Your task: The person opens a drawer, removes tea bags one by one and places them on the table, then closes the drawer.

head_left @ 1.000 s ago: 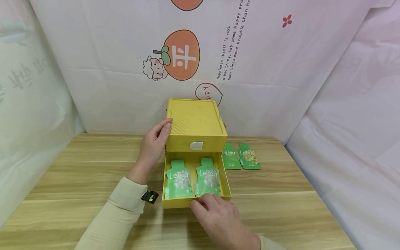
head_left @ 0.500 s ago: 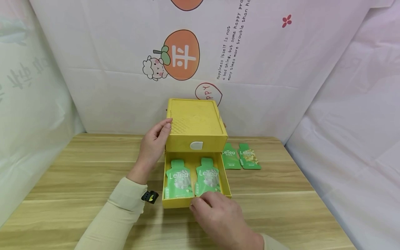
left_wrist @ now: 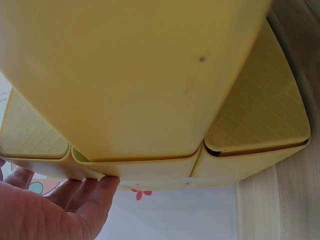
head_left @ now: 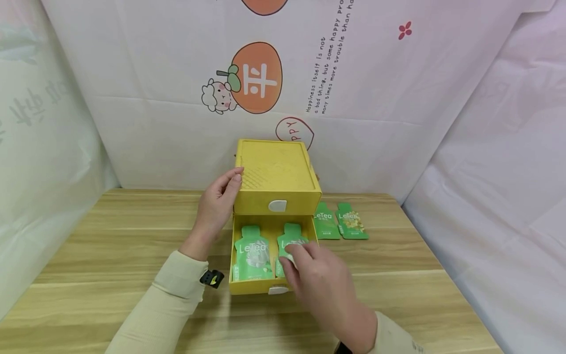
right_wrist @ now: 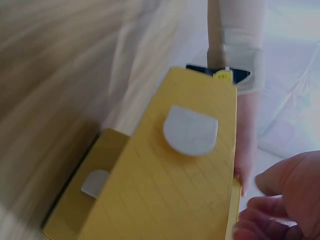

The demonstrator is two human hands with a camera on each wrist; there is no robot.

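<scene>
A yellow drawer box stands on the table against the back cloth. Its drawer is pulled out towards me, with a white tab on the front. Inside lie two green LeTea pouches side by side, the left pouch in full view and the right pouch partly covered by my right hand. That hand hovers over the drawer's right side, fingers loosely bent, thumb apart from them in the right wrist view. My left hand rests against the box's upper left side, its fingers touching the yellow wall.
Two more green pouches lie on the table right of the box: one pouch partly behind it, the other pouch printed with yellow pieces. Another drawer front shows beside the pulled-out one. White printed cloth surrounds the wooden table.
My right hand has left the drawer's front tab and moved up and forward over the right pouch. The drawer stays out, and my left hand has stayed in place.
</scene>
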